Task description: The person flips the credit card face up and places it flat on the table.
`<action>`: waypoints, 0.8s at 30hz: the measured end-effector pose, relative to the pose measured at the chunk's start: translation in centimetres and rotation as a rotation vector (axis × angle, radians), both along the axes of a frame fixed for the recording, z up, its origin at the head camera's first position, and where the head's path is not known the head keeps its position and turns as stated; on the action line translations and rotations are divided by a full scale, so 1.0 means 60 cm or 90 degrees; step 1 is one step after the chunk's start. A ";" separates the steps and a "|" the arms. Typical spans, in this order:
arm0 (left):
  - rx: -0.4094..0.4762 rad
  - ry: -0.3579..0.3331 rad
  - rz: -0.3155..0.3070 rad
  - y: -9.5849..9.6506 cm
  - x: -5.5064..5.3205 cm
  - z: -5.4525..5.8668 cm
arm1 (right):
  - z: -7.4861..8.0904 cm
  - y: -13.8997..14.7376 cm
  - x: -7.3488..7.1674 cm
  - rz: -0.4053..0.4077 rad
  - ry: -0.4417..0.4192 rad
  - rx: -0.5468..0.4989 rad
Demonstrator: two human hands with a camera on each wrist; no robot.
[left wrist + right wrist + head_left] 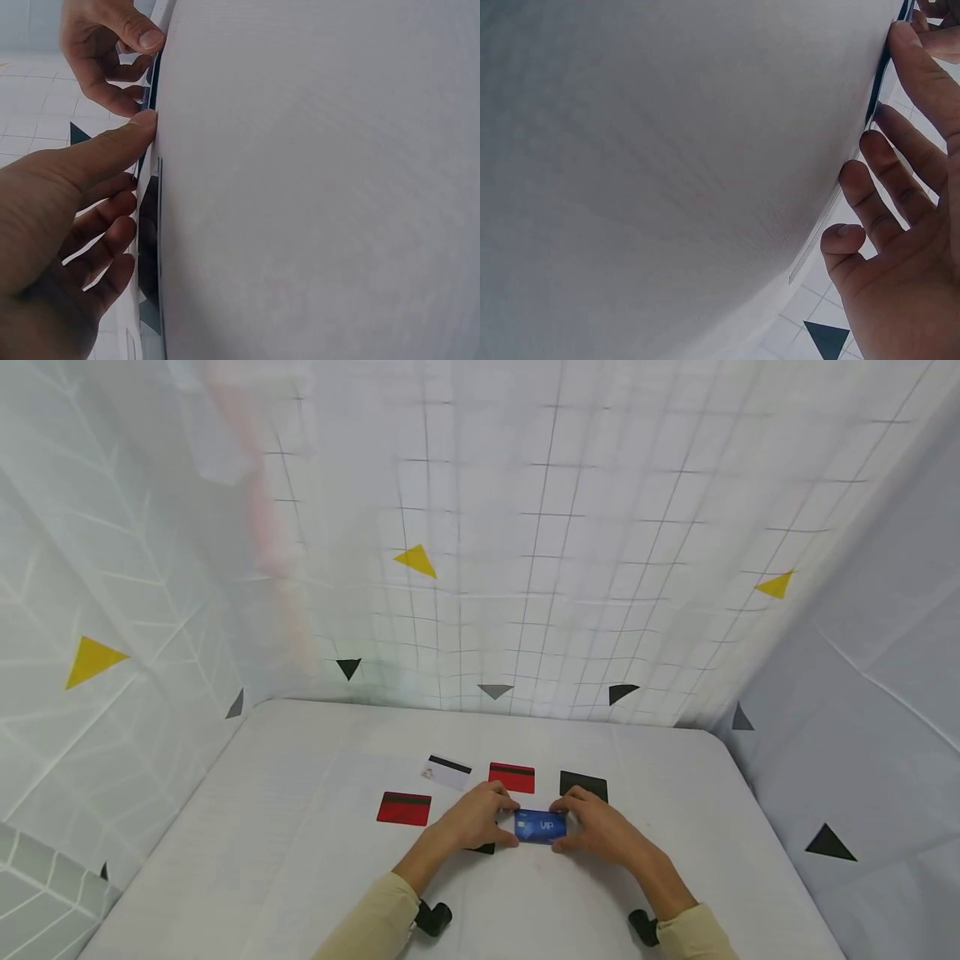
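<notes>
A blue bank-style card (540,827) marked "VIP" lies flat on the white table between my two hands in the head view. My left hand (476,818) holds its left end, with thumb at the near corner and a finger at the far corner. At the opposite end, my right hand (600,831) grips the near and far corners in the same way. Seen edge-on in the right wrist view, the card (878,79) is a thin dark strip by the right thumb. A dark card (483,848) is mostly hidden beneath the left hand.
Red cards lie at the left (403,808) and behind the hands (512,778). A white card (447,772) with a black stripe is at the back left, a black card (583,784) beyond the right hand. Patterned white curtains (480,610) surround the table (225,860).
</notes>
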State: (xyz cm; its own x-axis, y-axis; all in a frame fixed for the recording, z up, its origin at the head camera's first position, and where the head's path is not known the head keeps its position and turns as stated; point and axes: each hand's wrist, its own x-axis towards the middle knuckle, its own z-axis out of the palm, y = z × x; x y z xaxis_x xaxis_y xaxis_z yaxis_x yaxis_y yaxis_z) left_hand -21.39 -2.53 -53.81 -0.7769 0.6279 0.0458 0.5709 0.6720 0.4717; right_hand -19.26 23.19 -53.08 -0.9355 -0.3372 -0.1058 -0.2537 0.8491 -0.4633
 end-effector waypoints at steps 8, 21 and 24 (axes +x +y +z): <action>-0.001 0.004 -0.003 0.001 -0.001 -0.002 | -0.001 0.000 0.001 -0.003 -0.009 -0.011; -0.007 -0.008 0.005 0.004 -0.004 -0.002 | 0.002 -0.002 0.001 -0.015 -0.010 -0.007; -0.013 -0.011 0.009 0.005 -0.005 -0.002 | 0.001 -0.002 0.000 -0.019 -0.010 -0.004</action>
